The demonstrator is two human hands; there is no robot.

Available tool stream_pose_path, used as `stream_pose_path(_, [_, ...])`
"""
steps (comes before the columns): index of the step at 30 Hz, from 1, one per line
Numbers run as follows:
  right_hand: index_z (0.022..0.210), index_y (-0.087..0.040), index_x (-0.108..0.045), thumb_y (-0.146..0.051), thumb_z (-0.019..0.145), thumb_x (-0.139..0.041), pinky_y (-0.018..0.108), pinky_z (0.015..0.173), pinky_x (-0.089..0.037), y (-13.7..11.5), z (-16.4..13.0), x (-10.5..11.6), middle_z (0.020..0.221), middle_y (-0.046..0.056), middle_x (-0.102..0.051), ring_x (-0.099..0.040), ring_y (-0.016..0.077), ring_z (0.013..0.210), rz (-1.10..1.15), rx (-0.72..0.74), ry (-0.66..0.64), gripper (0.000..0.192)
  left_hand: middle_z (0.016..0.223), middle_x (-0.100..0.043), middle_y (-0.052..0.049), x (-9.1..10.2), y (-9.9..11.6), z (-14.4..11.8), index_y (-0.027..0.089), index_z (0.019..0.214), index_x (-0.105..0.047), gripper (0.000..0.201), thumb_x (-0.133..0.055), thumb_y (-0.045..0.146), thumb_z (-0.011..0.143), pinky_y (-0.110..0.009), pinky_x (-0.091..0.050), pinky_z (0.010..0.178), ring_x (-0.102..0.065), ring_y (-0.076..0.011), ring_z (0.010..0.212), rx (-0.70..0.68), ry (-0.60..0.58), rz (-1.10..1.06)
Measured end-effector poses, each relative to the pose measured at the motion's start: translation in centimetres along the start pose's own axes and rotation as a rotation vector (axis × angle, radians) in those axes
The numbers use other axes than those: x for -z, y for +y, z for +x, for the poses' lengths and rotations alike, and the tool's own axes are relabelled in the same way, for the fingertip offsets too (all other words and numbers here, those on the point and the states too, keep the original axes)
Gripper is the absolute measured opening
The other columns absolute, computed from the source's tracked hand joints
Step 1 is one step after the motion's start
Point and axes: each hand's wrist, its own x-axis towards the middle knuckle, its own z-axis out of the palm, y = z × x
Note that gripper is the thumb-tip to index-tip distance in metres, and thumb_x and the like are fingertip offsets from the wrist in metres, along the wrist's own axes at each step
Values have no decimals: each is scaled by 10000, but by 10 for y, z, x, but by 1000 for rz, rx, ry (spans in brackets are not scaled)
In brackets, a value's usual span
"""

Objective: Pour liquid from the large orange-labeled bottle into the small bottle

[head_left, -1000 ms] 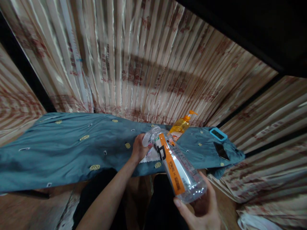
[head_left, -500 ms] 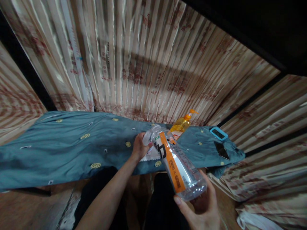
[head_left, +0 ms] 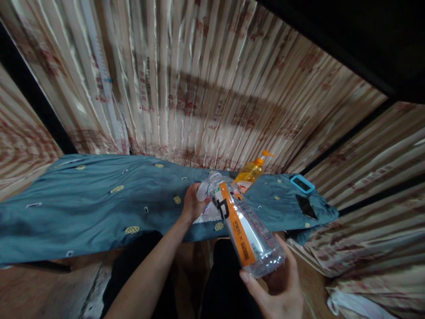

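Presently the right hand (head_left: 277,285) grips the base of one clear, orange-labelled plastic bottle (head_left: 244,230), tilted over the near edge of one patterned teal cloth (head_left: 86,208); the left hand (head_left: 192,204) clasps one small translucent plastic piece (head_left: 202,192) by its neck. One amber pump bottle (head_left: 247,174) stands far right.

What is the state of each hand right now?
Left hand: closed on a small clear plastic object.
Right hand: closed on a tall, orange-labelled clear plastic bottle.
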Motion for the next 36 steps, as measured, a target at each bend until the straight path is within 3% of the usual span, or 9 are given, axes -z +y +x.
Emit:
stream_pose_path(6, [1352, -243, -418, -420, 485, -867, 204, 846, -515, -1, 0, 0, 1357, 91, -530, -617, 158, 1055, 3, 12, -3, 992, 943, -664, -38, 0, 0, 0, 183, 977, -598, 392, -770, 144, 627, -387, -524, 835, -639, -228, 912, 5, -3, 6])
stream_pose_path(15, [1380, -206, -394, -449, 497, -862, 258, 844, -529, -5, 0, 0, 1390, 140, -510, -619, 195, 1065, -16, -1, -24, 1028, 931, -664, -31, -1, -1, 0, 189, 976, -600, 386, -760, 153, 627, -385, -518, 816, -633, -224, 890, -3, 8, -28])
stream_pose_path(36, [1411, -237, -372, -470, 529, -861, 306, 913, -516, -3, -2, 3, 1376, 118, -536, -602, 218, 1131, -53, 7, -51, 1035, 935, -648, -37, -4, -1, 0, 194, 958, -575, 387, -753, 117, 622, -414, -520, 857, -633, -236, 925, 10, 18, -23])
